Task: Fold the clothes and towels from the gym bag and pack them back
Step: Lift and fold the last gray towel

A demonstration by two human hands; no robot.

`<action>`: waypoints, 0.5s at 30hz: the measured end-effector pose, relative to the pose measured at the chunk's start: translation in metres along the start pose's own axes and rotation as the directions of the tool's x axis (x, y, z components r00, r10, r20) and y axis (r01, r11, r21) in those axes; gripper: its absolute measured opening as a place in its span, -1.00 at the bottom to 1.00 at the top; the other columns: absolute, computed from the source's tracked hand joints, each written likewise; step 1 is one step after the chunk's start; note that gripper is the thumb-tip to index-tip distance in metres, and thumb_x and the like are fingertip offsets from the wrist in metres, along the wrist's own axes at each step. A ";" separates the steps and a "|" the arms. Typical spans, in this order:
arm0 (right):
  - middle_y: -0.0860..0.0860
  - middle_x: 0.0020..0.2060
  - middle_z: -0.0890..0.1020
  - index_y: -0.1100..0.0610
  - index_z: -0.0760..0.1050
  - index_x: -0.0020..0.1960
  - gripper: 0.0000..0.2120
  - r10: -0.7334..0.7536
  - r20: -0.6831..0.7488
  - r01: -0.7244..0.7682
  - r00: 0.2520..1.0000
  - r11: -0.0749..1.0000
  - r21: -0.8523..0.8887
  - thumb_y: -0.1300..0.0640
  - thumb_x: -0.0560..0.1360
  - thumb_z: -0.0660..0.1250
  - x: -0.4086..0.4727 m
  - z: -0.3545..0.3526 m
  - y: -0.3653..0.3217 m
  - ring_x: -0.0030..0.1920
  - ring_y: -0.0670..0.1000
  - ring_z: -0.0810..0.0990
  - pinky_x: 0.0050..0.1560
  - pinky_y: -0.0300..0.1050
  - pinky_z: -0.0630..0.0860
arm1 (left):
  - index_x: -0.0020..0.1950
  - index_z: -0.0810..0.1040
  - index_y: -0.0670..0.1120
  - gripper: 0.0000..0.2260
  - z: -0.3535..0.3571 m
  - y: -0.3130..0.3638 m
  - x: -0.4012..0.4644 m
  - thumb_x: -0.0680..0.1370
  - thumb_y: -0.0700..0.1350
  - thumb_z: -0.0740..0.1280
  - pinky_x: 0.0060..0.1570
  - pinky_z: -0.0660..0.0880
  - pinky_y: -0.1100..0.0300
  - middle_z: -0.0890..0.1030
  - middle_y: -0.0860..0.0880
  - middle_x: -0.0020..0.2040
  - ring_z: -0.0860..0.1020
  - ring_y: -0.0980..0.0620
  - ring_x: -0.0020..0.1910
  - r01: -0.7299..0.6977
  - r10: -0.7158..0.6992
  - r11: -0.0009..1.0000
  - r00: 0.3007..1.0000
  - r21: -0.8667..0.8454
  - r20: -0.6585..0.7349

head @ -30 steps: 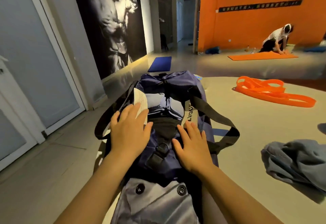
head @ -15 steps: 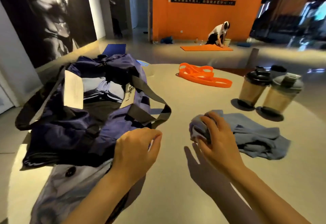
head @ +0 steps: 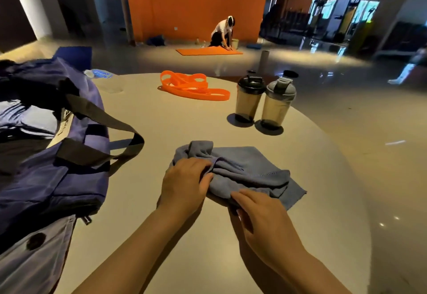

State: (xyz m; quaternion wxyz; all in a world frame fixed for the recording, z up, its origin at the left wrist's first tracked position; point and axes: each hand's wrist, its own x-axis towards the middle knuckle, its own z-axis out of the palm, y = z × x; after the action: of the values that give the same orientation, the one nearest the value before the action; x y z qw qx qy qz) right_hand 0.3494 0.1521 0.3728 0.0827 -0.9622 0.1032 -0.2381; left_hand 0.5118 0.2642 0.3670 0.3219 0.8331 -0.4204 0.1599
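Both hands grasp the crumpled towel (head: 242,173) on the counter (head: 323,178): left hand (head: 184,182) and right hand (head: 261,215) clutch bunched edges. Next: spread flat, fold, pack into bag (head: 57,166).

1. Dim room; warm light falls from above onto the table (head: 208,259), with the far corners nearly black.
2. Both shaker bottles (head: 249,99) cast short dark shadows at their bases.
3. The glossy floor (head: 346,90) mirrors bright windows as glare.
4. Wide-angle bending curves the edges.
5. The bag (head: 57,178) at the left is softly blurred.
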 end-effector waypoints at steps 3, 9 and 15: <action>-0.15 -0.13 0.66 -0.03 0.59 0.03 -0.66 0.023 0.010 -0.024 1.000 0.995 0.097 -0.05 0.62 0.04 -0.022 -0.006 -0.005 -0.17 -0.14 0.60 -0.22 -0.29 0.55 | 0.07 0.67 -0.03 -0.86 -0.014 -0.004 -0.009 0.52 -0.11 0.41 -0.20 0.49 0.24 0.69 -0.01 -0.06 0.62 0.00 -0.14 0.038 -0.041 0.989 0.999 -0.144 -0.020; -0.24 -0.02 0.54 -0.15 0.50 0.18 -0.80 0.239 0.008 -0.235 0.971 0.947 0.219 0.00 0.58 0.24 -0.001 -0.037 0.006 -0.10 -0.19 0.48 -0.14 -0.36 0.42 | -0.01 0.57 0.17 -0.88 -0.058 0.002 -0.009 0.54 -0.07 0.34 -0.09 0.51 0.43 0.60 0.24 -0.10 0.57 0.25 -0.03 0.090 -0.101 0.912 0.995 -0.401 -0.006; -0.04 0.47 0.22 -0.15 0.20 0.45 -0.41 0.303 0.356 -0.291 0.884 0.953 -0.087 -0.19 0.49 0.31 0.032 -0.036 0.049 0.43 0.05 0.21 0.34 0.12 0.30 | -0.04 0.56 0.15 -0.85 -0.084 0.006 0.007 0.55 -0.14 0.34 -0.06 0.51 0.41 0.60 0.27 -0.11 0.57 0.27 -0.05 0.046 -0.065 0.919 0.997 -0.392 -0.035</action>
State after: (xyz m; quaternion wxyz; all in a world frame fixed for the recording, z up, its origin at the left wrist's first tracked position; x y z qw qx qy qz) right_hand 0.3522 0.0934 0.4081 0.1211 -0.9635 0.2357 -0.0382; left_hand 0.5118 0.3139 0.4352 0.4960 0.7597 -0.4123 0.0831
